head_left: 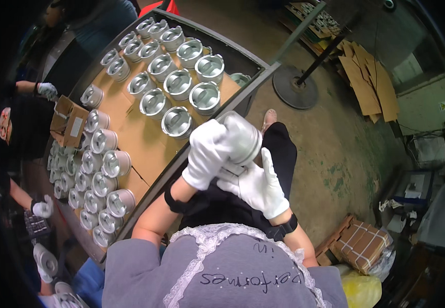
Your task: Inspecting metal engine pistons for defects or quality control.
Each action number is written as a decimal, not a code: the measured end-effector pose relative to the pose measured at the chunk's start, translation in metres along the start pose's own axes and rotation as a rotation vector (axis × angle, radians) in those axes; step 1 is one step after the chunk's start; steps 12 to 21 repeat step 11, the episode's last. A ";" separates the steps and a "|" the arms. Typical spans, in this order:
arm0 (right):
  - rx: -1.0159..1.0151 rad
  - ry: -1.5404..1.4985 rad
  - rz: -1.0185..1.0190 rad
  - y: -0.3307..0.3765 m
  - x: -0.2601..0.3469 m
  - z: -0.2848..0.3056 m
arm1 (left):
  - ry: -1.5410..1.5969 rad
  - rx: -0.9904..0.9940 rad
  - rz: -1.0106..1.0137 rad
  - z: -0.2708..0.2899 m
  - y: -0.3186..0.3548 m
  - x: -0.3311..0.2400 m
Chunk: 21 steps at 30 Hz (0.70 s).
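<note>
A silvery metal engine piston (243,139) is gripped in my white-gloved left hand (207,153), tilted beside the table's edge. Just below it, my gloved right hand (260,189) has its thumb stretched up and its fingers extended toward the piston's underside. Whether those fingertips touch the piston is hard to see. On the cardboard-covered table (125,110) to my left, several pistons stand in rows, the closest being a piston (177,122) near the table's rim.
More pistons (93,182) crowd the table's left side by an open cardboard box (69,122). Other people's gloved hands (42,207) work beyond it. A round stand base (295,87) and leaning cardboard sheets (369,79) are at right. A strapped brown stack (361,244) sits lower right.
</note>
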State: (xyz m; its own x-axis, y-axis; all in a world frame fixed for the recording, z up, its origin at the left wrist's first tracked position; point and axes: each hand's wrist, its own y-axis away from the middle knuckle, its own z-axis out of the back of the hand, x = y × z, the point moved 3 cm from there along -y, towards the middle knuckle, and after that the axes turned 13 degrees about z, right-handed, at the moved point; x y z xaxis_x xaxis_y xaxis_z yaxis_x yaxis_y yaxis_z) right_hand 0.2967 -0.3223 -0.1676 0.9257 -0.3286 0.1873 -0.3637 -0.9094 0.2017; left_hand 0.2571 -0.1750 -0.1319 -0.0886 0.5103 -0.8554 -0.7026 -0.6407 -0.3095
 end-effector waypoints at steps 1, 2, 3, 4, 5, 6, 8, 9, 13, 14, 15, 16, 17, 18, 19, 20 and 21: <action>-0.050 -0.050 0.043 -0.002 0.001 0.000 | -0.245 -0.042 -0.327 -0.001 0.009 -0.017; -0.056 -0.146 0.075 -0.005 0.000 0.015 | -0.227 0.082 -0.376 -0.004 0.015 -0.026; -0.055 -0.144 0.079 -0.006 0.000 0.025 | -0.198 0.109 -0.316 -0.009 0.024 -0.025; -0.042 0.050 0.263 -0.004 0.006 0.034 | -0.160 0.130 -0.344 -0.011 0.028 -0.029; -0.027 0.243 0.436 -0.003 0.011 0.033 | -0.128 0.146 -0.364 -0.011 0.034 -0.031; -0.041 0.244 0.433 -0.003 0.019 0.032 | -0.142 0.169 -0.338 -0.012 0.042 -0.026; -0.046 0.536 0.628 0.000 0.031 0.016 | -0.104 0.252 -0.150 -0.021 0.064 0.013; -0.046 0.780 0.675 0.003 0.041 0.008 | -0.066 0.339 0.051 -0.024 0.076 0.033; 0.107 1.434 0.862 0.004 0.054 0.016 | -0.015 0.144 0.016 -0.029 0.081 0.033; 0.107 1.434 0.862 0.004 0.054 0.016 | -0.015 0.144 0.016 -0.029 0.081 0.033; 0.107 1.434 0.862 0.004 0.054 0.016 | -0.015 0.144 0.016 -0.029 0.081 0.033; 0.107 1.434 0.862 0.004 0.054 0.016 | -0.015 0.144 0.016 -0.029 0.081 0.033; 0.107 1.434 0.862 0.004 0.054 0.016 | -0.015 0.144 0.016 -0.029 0.081 0.033; 0.107 1.434 0.862 0.004 0.054 0.016 | -0.015 0.144 0.016 -0.029 0.081 0.033; 0.107 1.434 0.862 0.004 0.054 0.016 | -0.015 0.144 0.016 -0.029 0.081 0.033; 0.107 1.434 0.862 0.004 0.054 0.016 | -0.015 0.144 0.016 -0.029 0.081 0.033; 0.107 1.434 0.862 0.004 0.054 0.016 | -0.015 0.144 0.016 -0.029 0.081 0.033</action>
